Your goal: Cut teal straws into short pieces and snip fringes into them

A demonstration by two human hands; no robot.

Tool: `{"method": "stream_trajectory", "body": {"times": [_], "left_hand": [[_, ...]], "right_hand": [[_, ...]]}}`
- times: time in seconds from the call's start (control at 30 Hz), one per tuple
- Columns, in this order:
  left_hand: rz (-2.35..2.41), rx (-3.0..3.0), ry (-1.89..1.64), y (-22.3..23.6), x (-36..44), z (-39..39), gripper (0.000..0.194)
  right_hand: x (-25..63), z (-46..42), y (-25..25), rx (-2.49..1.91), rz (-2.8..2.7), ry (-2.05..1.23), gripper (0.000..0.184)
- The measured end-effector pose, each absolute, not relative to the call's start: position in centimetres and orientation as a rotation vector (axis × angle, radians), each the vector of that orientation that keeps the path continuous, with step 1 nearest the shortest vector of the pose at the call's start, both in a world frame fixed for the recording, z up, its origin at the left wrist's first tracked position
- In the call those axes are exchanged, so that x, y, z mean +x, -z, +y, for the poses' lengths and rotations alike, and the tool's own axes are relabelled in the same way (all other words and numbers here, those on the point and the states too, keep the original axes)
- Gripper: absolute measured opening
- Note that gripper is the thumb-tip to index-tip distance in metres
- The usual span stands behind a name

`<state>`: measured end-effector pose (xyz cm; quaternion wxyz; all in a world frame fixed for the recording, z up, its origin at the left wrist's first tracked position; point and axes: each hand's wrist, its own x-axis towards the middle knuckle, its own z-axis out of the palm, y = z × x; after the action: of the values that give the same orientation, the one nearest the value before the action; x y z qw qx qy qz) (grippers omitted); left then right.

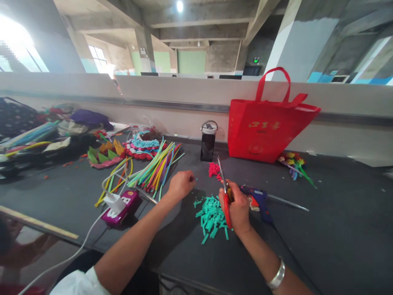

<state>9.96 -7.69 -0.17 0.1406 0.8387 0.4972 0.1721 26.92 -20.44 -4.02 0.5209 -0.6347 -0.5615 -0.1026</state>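
Note:
My right hand is closed around the red handles of a pair of scissors, whose blades point up and away. My left hand is a loose fist pinching a tiny teal piece at its fingertips. Between and below both hands lies a pile of short teal cut pieces on the dark table. A small heap of red pieces sits just beyond the scissors' tips.
A bundle of colourful pipe cleaners lies left of my left hand, near a purple power strip with a white plug. A glue gun lies right of my right hand. A dark bottle and red bag stand behind.

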Motion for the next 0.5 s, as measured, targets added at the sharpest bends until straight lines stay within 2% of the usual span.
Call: {"method": "stream_trajectory", "body": {"times": [0.13,0.3,0.5], "left_hand": [[1.550,2.485,-0.333,0.5,9.4,-6.6,0.018],[1.520,2.467,-0.356,1.2,8.4,-5.3,0.021],[1.515,2.466,-0.445,-1.1,7.3,-3.8,0.024]], "right_hand": [[26.9,-20.4,4.2,-1.476,-1.365,0.224,0.027],[26.8,-20.4,4.2,-1.499,-1.368,0.176,0.026],[26.9,-20.3,4.3,-1.507,-1.363,0.173,0.027]]}}
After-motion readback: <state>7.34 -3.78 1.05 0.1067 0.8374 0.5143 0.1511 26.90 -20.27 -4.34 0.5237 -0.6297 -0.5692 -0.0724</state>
